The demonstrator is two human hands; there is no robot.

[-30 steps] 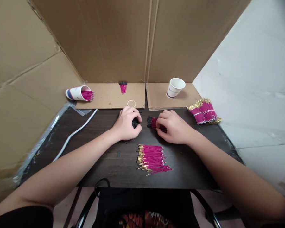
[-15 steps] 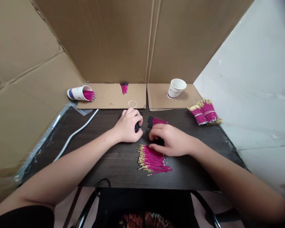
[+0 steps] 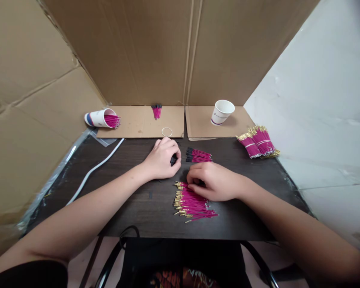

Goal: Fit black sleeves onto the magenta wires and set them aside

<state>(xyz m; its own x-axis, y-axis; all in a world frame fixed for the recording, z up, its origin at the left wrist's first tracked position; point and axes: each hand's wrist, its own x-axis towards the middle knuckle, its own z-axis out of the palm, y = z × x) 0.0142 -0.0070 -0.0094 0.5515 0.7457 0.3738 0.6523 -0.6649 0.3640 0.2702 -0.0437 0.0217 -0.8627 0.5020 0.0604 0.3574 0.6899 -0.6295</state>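
Note:
My left hand (image 3: 165,159) rests on the dark table, thumb and fingers curled together around small black pieces (image 3: 173,161), mostly hidden by the fingers. My right hand (image 3: 214,182) is closed at the upper edge of a loose pile of thin magenta wires with gold-coloured ends (image 3: 195,204). What its fingertips pinch is hidden. Just beyond that hand lies a neat row of magenta wires with black ends (image 3: 199,155), black ends toward the left.
A tipped paper cup (image 3: 97,118) holds magenta wires at the left; another cup (image 3: 223,113) stands upright. Banded wire bundles (image 3: 258,143) lie at the right. A small black-ended bunch (image 3: 156,112) and a rubber band (image 3: 167,131) sit on cardboard. A white cable (image 3: 96,167) crosses the left side.
My right hand has moved slightly down, away from the black-ended row and onto the gold-ended pile, and its fingers have closed. The left thumb and fingertips have drawn closer together.

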